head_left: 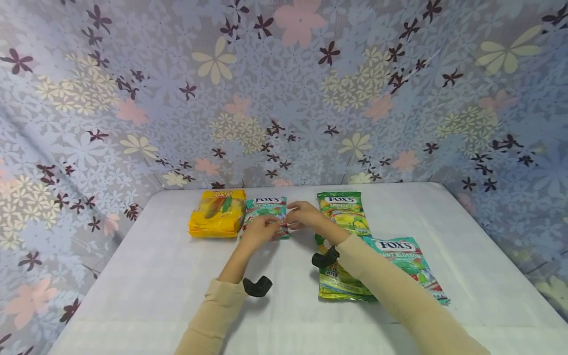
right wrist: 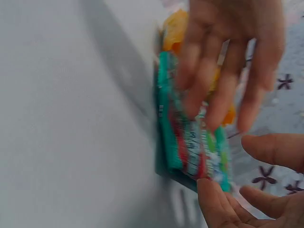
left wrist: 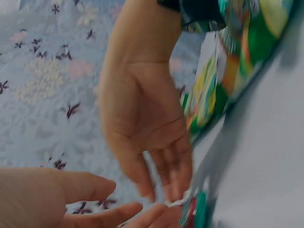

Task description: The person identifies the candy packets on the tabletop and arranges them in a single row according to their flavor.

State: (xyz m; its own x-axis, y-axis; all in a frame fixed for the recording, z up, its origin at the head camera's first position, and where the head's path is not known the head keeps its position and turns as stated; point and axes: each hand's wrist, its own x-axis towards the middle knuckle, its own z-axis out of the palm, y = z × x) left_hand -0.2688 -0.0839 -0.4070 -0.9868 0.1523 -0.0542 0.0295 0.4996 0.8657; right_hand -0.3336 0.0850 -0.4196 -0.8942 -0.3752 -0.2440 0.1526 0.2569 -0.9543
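Left hand (head_left: 261, 229) over the lower front of the teal FOX'S packet (head_left: 268, 207), loosely spread; right hand (head_left: 306, 216) at its right edge, thumb and fingers parted. Located toward the back of the white table (head_left: 146, 286), just right of a yellow packet (head_left: 217, 216). Beyond the right hand, a green-yellow packet (head_left: 345, 212); nearer, a second teal packet (head_left: 410, 261), partly behind the right sleeve (head_left: 390, 291). Lettered end toward the flowered backdrop (head_left: 266, 98), long axis roughly front to back.
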